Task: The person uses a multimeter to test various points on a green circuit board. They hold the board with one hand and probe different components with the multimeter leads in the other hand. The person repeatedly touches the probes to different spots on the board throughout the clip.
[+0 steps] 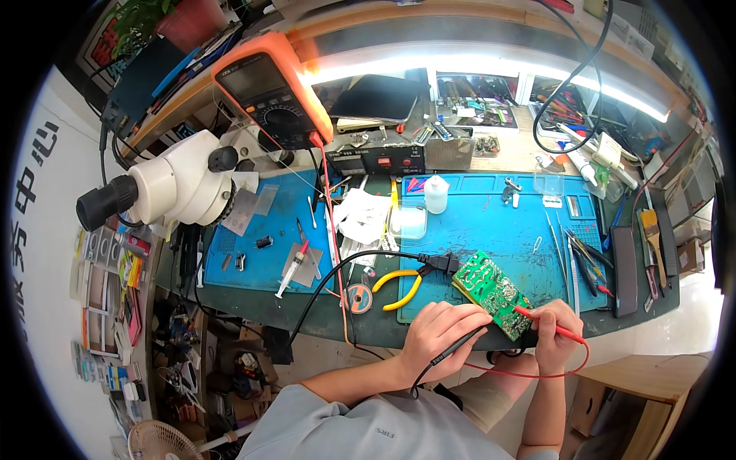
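Note:
A green circuit board (483, 285), solder side up, lies tilted at the front edge of the blue mat. A black power cord's plug (440, 263) meets its far left corner. My left hand (438, 337) is closed around a black test probe (458, 342), with the fingers against the board's near left edge; the probe's tip is hard to make out. In my right hand (555, 334) is a red test probe (566, 332), its tip at the board's right part. An orange multimeter (274, 92) stands at the back left; its display is unreadable.
Yellow-handled pliers (402, 289) and a solder spool (359, 298) lie left of the board. A white microscope (172, 180) looms at the left. Tweezers (572, 272) and cutters (586, 264) lie right. A white bottle (436, 194) stands behind. The cord (326, 282) crosses the table's front edge.

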The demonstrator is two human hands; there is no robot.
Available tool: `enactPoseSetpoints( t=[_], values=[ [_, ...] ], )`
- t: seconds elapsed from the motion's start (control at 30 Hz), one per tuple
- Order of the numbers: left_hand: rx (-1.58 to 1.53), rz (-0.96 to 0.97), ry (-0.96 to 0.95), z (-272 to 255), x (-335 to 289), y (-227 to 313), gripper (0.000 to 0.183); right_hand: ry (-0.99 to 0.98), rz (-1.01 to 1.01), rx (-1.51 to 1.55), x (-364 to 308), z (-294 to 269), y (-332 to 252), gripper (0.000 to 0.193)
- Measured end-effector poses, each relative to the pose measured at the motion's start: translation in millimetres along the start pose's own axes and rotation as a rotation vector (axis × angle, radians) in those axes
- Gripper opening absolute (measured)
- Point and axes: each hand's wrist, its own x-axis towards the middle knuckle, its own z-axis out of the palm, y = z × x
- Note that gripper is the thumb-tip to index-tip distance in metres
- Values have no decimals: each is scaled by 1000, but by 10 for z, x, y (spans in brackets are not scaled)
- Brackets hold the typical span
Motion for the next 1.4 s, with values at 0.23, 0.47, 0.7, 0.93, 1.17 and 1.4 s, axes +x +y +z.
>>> enactPoseSetpoints(
  t=[0.23,0.47,0.7,0.93,1.17,1.4],
  values=[
    [15,2,-14,-6,23,19,28,-4,9,-12,-19,-33,2,22],
    [9,-2,6,48,22,2,23,-34,-19,8,23,-35,29,20],
    [-1,-6,-12,60,21,1,20,-39,-45,16,11,-50,66,21],
    [3,0,-9,48,5,-23,22,-29,-85,-12,40,-17,39,22],
    [-2,-2,-3,56,8,-24,22,-19,-72,-20,31,-19,40,22],
    [0,0,-4,54,12,-25,21,-20,-69,-9,32,-20,41,22]
  ],
)
